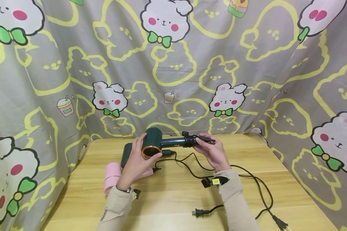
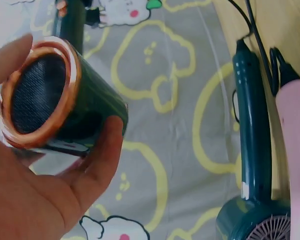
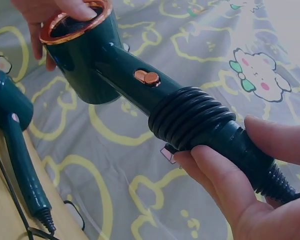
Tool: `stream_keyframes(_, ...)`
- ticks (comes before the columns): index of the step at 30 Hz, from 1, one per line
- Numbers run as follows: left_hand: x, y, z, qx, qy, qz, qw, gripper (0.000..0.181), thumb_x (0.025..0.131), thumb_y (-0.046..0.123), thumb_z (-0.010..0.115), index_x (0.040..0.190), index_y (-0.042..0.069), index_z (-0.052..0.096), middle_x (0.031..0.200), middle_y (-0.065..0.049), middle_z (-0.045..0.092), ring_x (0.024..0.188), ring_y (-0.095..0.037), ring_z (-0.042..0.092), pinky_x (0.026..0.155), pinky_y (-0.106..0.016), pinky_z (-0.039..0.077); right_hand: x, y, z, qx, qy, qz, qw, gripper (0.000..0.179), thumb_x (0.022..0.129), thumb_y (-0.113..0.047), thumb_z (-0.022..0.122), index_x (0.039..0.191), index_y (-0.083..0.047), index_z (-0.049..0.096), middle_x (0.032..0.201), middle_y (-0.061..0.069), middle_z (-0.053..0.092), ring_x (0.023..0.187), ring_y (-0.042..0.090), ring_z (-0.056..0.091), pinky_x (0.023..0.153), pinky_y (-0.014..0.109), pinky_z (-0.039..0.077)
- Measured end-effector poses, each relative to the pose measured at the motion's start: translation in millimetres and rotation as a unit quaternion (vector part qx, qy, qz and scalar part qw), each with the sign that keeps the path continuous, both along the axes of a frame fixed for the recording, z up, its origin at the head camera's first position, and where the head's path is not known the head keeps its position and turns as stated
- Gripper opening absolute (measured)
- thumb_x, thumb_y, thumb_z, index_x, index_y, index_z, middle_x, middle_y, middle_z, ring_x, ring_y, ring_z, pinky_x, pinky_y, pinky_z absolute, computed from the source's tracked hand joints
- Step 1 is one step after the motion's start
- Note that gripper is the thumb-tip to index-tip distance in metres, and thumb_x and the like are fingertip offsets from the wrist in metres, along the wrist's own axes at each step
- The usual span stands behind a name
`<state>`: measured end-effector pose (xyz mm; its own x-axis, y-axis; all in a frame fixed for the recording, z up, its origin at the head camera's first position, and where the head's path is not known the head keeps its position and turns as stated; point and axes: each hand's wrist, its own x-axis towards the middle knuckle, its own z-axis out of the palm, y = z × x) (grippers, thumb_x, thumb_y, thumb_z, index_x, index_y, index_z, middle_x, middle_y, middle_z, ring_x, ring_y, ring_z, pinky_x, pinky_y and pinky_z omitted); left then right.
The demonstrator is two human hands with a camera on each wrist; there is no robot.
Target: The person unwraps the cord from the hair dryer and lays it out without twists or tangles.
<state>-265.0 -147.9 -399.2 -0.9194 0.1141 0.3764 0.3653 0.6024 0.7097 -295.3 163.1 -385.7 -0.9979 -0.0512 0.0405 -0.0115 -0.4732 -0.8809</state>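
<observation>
Above the wooden table, both hands hold up a dark green hair dryer with a copper-coloured rim. My left hand grips the barrel, fingers and thumb on either side of the rim; the left wrist view shows a dark mesh inside it. Around the handle's lower end, my right hand curls its fingers and thumb. The dryer's black cord is wound in tight coils on the handle, just beside the right fingers. A copper slide switch sits on the handle above those coils.
A second green hair dryer lies on the table behind the left hand, near a pink hair dryer. Loose black cords run across the right side to two plugs, one plug near the front. A patterned curtain encloses the table.
</observation>
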Motion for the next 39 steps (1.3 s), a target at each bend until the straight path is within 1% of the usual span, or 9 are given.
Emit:
stream_keyframes(3,-1.9,-5.4,-0.4,-0.013,0.003,-0.015,0.9998,0.106,0.084,0.057,0.081,0.166,0.031,0.017,0.171,-0.010,0.018,0.150,-0.043,0.036,0.108,-0.066,0.044,1.7,-3,-0.5,-0.002,-0.003,0.000,1.0000,0.024,0.095,0.009,0.064,0.116,-0.001,0.061,0.135,0.022,0.047,0.087,0.019,0.077,0.087,0.034,0.061)
stream_keyframes(9,-5.5,-15.2,1.3,-0.044,-0.010,-0.034,0.9984,0.111,0.082,0.059,0.081,0.165,0.042,0.009,0.175,-0.007,0.012,0.153,-0.045,0.033,0.110,-0.067,0.042,5.3,-10,-3.6,0.002,-0.008,0.010,0.9999,0.023,0.095,0.010,0.063,0.115,-0.003,0.061,0.134,0.022,0.048,0.086,0.019,0.077,0.088,0.034,0.061)
stream_keyframes(14,-9.1,-25.4,2.9,-0.088,-0.015,-0.049,0.9948,0.110,0.079,0.064,0.081,0.164,0.045,0.013,0.176,-0.003,0.008,0.151,-0.048,0.036,0.104,-0.065,0.047,7.6,-18,-8.5,0.009,-0.011,0.022,0.9997,0.025,0.095,0.012,0.061,0.117,-0.001,0.060,0.137,0.023,0.045,0.088,0.018,0.077,0.089,0.033,0.061)
stream_keyframes(19,-11.4,-35.9,7.7,-0.129,-0.019,-0.057,0.9898,0.108,0.078,0.067,0.081,0.163,0.047,0.018,0.176,-0.006,0.009,0.144,-0.056,0.042,0.099,-0.069,0.048,8.0,-26,-12.3,0.006,-0.014,0.037,0.9992,0.026,0.094,0.015,0.060,0.116,0.001,0.059,0.137,0.026,0.041,0.092,0.021,0.076,0.088,0.034,0.061)
stream_keyframes(22,-13.9,-40.0,10.3,-0.145,-0.024,-0.057,0.9876,0.108,0.076,0.070,0.080,0.163,0.046,0.020,0.176,-0.007,0.011,0.139,-0.056,0.047,0.097,-0.066,0.050,8.1,-31,-13.4,0.010,-0.012,0.046,0.9988,0.027,0.092,0.015,0.061,0.117,0.005,0.057,0.138,0.027,0.040,0.097,0.023,0.074,0.090,0.036,0.060)
stream_keyframes(25,-16.7,-43.4,11.5,-0.144,-0.029,-0.061,0.9873,0.108,0.074,0.069,0.082,0.162,0.046,0.024,0.174,-0.008,0.014,0.137,-0.052,0.051,0.096,-0.062,0.052,8.1,-34,-13.6,0.017,-0.009,0.054,0.9984,0.029,0.092,0.014,0.062,0.120,0.008,0.056,0.139,0.028,0.039,0.102,0.025,0.071,0.091,0.037,0.060)
stream_keyframes(29,-20.7,-47.0,11.5,-0.140,-0.023,-0.074,0.9871,0.107,0.071,0.064,0.087,0.160,0.045,0.031,0.172,-0.010,0.019,0.138,-0.048,0.051,0.098,-0.062,0.051,7.1,-33,-13.0,0.023,-0.009,0.058,0.9980,0.023,0.093,0.013,0.063,0.114,0.003,0.062,0.140,0.027,0.039,0.107,0.029,0.068,0.091,0.036,0.060)
stream_keyframes(33,-23.9,-49.6,10.5,-0.143,-0.009,-0.088,0.9858,0.107,0.071,0.057,0.091,0.160,0.043,0.032,0.173,-0.012,0.017,0.138,-0.048,0.051,0.099,-0.061,0.051,5.2,-31,-12.6,0.026,-0.004,0.068,0.9973,0.021,0.094,0.013,0.062,0.109,-0.002,0.065,0.140,0.027,0.038,0.112,0.031,0.065,0.092,0.036,0.060)
stream_keyframes(39,-26.6,-52.2,6.5,-0.152,-0.005,-0.100,0.9833,0.104,0.070,0.056,0.092,0.158,0.045,0.037,0.170,-0.015,0.021,0.123,-0.042,0.061,0.092,-0.054,0.056,4.1,-29,-12.1,0.044,-0.002,0.088,0.9952,0.022,0.095,0.012,0.061,0.110,-0.003,0.063,0.140,0.026,0.038,0.112,0.029,0.065,0.094,0.035,0.059)
